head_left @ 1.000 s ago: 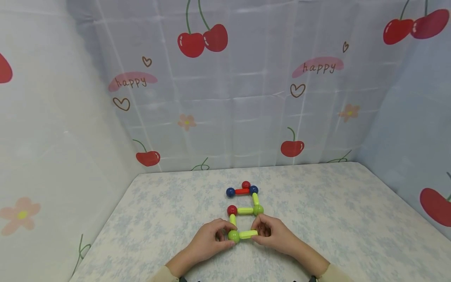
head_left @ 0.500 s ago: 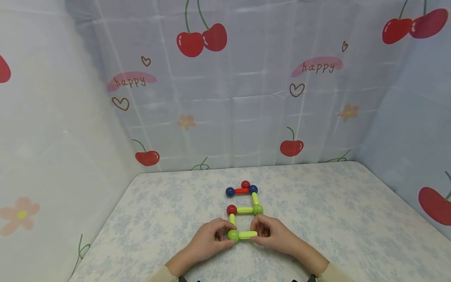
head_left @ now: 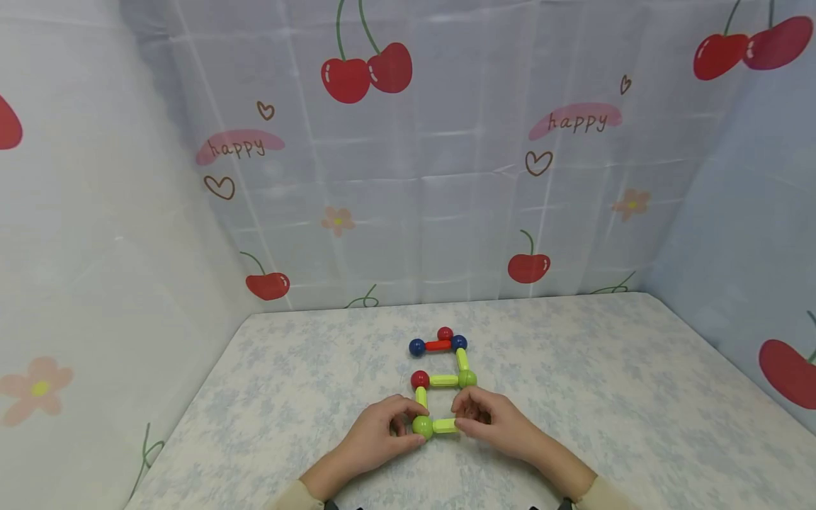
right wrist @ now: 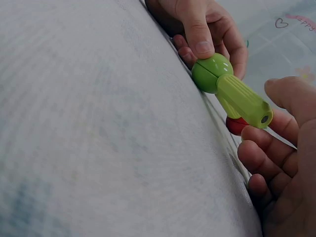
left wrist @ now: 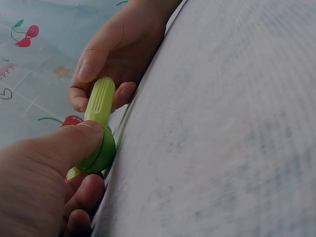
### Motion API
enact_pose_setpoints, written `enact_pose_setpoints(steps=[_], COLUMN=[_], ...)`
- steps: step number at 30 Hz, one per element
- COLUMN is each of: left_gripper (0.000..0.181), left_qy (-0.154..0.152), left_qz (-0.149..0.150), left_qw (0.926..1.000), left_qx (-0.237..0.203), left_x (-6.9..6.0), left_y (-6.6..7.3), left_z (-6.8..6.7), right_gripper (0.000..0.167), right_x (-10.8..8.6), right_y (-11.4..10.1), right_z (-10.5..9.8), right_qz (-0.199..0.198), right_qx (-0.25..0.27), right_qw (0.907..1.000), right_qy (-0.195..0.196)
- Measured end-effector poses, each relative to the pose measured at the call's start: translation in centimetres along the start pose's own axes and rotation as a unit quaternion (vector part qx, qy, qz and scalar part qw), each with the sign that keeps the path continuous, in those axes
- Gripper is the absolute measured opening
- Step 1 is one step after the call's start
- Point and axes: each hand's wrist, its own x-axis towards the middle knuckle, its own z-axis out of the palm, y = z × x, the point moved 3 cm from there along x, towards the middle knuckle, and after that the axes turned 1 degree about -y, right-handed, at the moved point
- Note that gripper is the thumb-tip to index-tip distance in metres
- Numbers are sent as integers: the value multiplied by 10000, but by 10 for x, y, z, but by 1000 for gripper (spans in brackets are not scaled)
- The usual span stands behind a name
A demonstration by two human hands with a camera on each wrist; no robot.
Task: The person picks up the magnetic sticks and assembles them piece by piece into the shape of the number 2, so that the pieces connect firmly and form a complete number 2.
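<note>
On the table a flat chain of magnetic balls and rods runs away from me. My left hand (head_left: 381,433) pinches the near green ball (head_left: 423,427) between thumb and fingers. From that ball a yellow-green rod (head_left: 444,426) points right, its free end showing a dark round tip in the right wrist view. My right hand (head_left: 500,423) is around that end with loosely bent fingers; in the right wrist view its thumb (right wrist: 291,96) stands apart from the rod. A second yellow-green rod (head_left: 421,397) leads to a red ball (head_left: 420,380).
Farther along are a rod (head_left: 444,381), another green ball (head_left: 467,380), an upper rod (head_left: 462,359), a blue ball (head_left: 459,343), a red rod (head_left: 438,346), a left blue ball (head_left: 417,347) and a small red ball (head_left: 445,333). Cherry-print curtains (head_left: 446,212) enclose the table (head_left: 293,382).
My right thumb and fingers have loosened from the rod's right end and shifted slightly left over it. The left hand and the chain stay in place.
</note>
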Motion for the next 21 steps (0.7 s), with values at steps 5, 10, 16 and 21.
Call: enact_pose_setpoints(steps=[5, 10, 16, 21], left_gripper=[33, 33, 31, 33], left_qy=[-23, -83, -95, -106], left_qz=[-31, -108, -135, -135], left_qw=[10000, 9999, 9999, 9998], left_qx=[54, 88, 33, 47], left_x=[0, 1, 2, 1], left_y=[0, 1, 1, -1], left_z=[-1, 0, 0, 0], right_gripper=[15, 12, 18, 29], right_x=[6, 15, 41, 66], right_y=[-6, -14, -9, -1], right_z=[-5, -21, -40, -42], right_qz=[429, 862, 1128, 1086], right_qx=[-45, -323, -937, -1529], right_qw=[9974, 9885, 9719, 9626], right_qy=[582, 1201, 1840, 1953])
